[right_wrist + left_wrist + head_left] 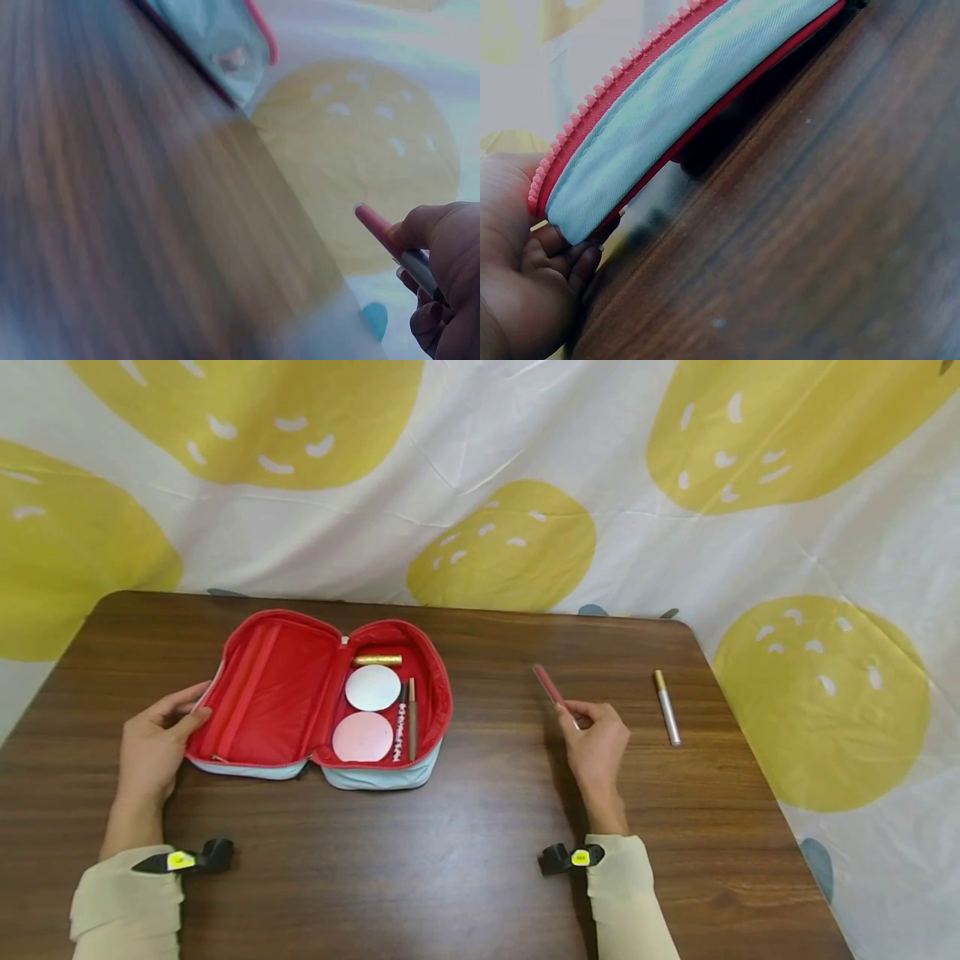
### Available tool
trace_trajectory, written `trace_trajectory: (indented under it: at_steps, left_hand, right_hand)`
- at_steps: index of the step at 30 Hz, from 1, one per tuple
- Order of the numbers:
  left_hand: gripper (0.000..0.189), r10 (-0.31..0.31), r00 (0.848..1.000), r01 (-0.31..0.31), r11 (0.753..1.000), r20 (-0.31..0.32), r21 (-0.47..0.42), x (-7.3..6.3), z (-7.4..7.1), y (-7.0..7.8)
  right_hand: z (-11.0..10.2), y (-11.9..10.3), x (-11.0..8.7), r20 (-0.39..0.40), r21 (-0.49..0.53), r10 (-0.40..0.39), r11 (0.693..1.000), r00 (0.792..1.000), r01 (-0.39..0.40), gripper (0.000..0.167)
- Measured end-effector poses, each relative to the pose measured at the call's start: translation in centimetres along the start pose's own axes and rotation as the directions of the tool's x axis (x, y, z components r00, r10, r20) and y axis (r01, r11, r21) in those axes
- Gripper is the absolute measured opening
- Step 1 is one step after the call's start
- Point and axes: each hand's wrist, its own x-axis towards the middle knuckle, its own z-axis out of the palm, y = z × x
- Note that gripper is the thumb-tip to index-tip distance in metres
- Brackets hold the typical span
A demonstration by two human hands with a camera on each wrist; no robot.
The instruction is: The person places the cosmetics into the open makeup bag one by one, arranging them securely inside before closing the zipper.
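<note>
An unzipped makeup bag [321,693], light blue outside and red inside, lies spread on the table. My left hand [153,743] grips the left edge of its lid, thumb on the red lining and fingers underneath; in the left wrist view the lid's edge [630,142] with its red zipper teeth is tilted above the wood. Inside the bag sit a white round compact [372,687], a pink round compact [363,737], a gold tube [378,661] and two slim pencils [412,718]. To the bag's right, my right hand [597,739] pinches a slim pink-and-silver cosmetic tube [377,227] above the table.
A slim silver tube with a gold cap [667,707] lies on the brown wooden table [480,860], right of my right hand. Behind the table hangs a white curtain [630,560] with yellow fruit prints.
</note>
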Motion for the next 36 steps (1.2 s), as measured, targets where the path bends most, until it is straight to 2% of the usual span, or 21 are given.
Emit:
trace_trajectory:
  at_steps: [9, 12, 20, 29, 36]
  left_hand:
    - [0.034, 0.012, 1.0, -0.012, 0.999, -0.005, 0.032, 0.1, 0.1, -0.1]
    - [0.034, 0.019, 1.0, -0.018, 0.998, -0.009, 0.063, 0.1, 0.1, -0.1]
    - [0.034, 0.012, 1.0, -0.01, 0.997, -0.021, 0.079, 0.1, 0.1, 0.0]
    - [0.033, 0.002, 1.0, -0.002, 1.0, -0.008, -0.008, -0.1, 0.0, 0.0]
    - [0.033, -0.003, 1.0, 0.003, 1.0, -0.011, 0.0, 0.0, 0.1, 0.0]
  right_hand:
    - [0.6, -2.6, -0.1, -0.011, 0.028, -0.005, 1.0, 1.0, 0.005, 0.012]
    - [0.9, -3.2, -0.2, -0.013, 0.042, -0.002, 0.999, 1.0, 0.003, 0.011]
    - [2.2, -4.6, -0.6, -0.04, 0.087, 0.029, 0.996, 0.999, -0.025, 0.012]
    - [3.6, -6.6, -1.3, -0.066, 0.147, 0.046, 0.989, 0.997, -0.036, 0.012]
    - [4.6, -8.2, -1.9, -0.069, 0.187, 0.037, 0.982, 0.997, -0.024, 0.01]
